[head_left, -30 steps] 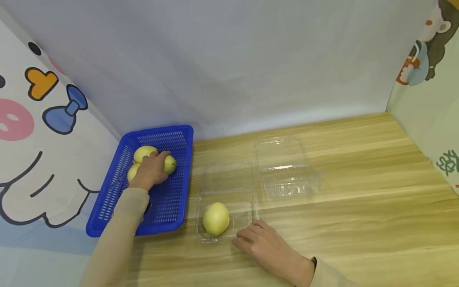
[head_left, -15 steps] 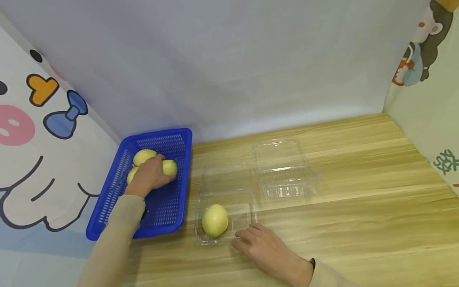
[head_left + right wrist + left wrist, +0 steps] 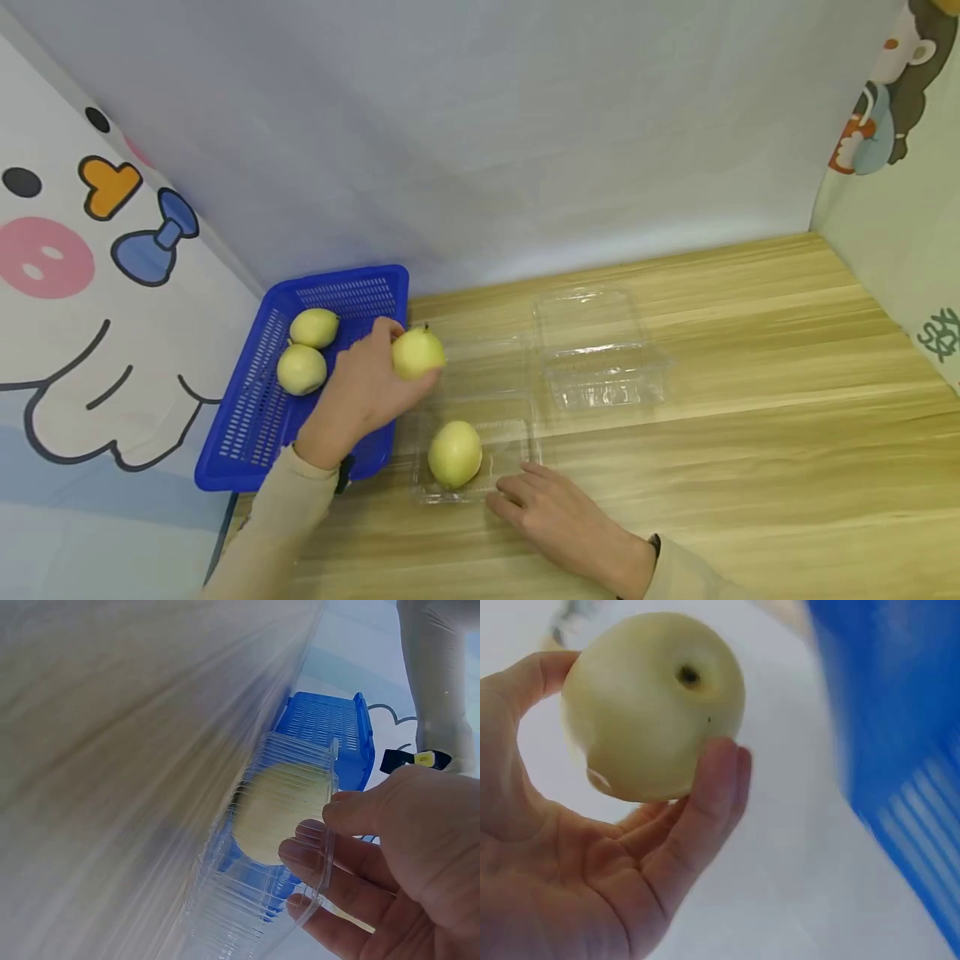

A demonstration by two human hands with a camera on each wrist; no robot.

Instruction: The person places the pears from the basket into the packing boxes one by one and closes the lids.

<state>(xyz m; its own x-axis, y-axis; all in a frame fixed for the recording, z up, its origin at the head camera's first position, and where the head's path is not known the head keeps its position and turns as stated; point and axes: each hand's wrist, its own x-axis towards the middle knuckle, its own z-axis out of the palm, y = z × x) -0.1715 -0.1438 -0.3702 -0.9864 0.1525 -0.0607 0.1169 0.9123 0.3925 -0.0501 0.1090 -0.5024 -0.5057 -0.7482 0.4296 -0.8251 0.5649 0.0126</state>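
Observation:
A yellow-green pear [image 3: 418, 355] with a short stem is gripped in my left hand [image 3: 362, 385], held up at the right side of the blue basket. In the left wrist view, thumb and fingers curl round the pear [image 3: 652, 709], and its dark-centred hollow faces the camera. My right hand [image 3: 558, 521] holds the near right corner of an open clear plastic clamshell container [image 3: 506, 446]. The right wrist view shows thumb and fingers on either side of its rim [image 3: 328, 862]. Another pear [image 3: 455, 454] sits in the left part of that container.
Two more pears [image 3: 314, 328] lie in the blue basket [image 3: 206, 467] at the left. A second clear clamshell container [image 3: 603, 379] stands open behind and to the right of the first. Fabric walls [image 3: 525, 150] border the wooden table [image 3: 750, 375] at the back and sides.
My left hand has taken a pear out of the basket and moved right with it, uncovering the two pears left inside. My right hand stays at the container's corner.

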